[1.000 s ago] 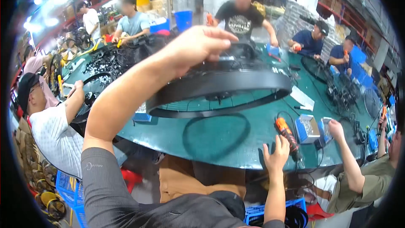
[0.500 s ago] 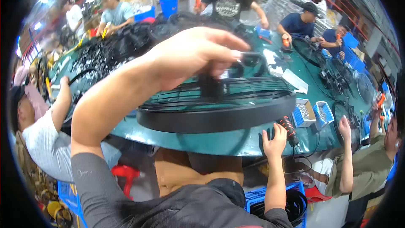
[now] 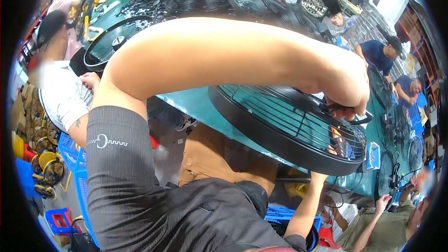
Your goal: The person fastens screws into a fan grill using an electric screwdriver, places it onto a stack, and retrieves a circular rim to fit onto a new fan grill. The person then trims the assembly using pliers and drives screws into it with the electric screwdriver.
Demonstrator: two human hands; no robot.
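My left hand (image 3: 347, 95) reaches far across to the right, its fingers wrapped round the handle (image 3: 363, 119) of a black round fan housing (image 3: 284, 147). The housing has a deep rim and a wire grille, and it tilts over the front edge of the green table. My right hand (image 3: 319, 176) is below and behind the rim; most of its fingers are hidden. Through the grille bars, an orange-and-black electric screwdriver (image 3: 336, 135) shows close to that hand. Whether the right hand grips it cannot be made out.
The green table (image 3: 184, 107) bears more black fan parts (image 3: 200, 0) at the back and a round fan frame (image 3: 93, 49) at left. A blue box of small parts (image 3: 373, 155) stands at right. Co-workers sit around; blue crates (image 3: 72, 158) are on the floor.
My left hand has swung the fan housing to the right and tilted it. My right hand, seen earlier with fingers apart beside the screwdriver, is now mostly covered. The view has turned.
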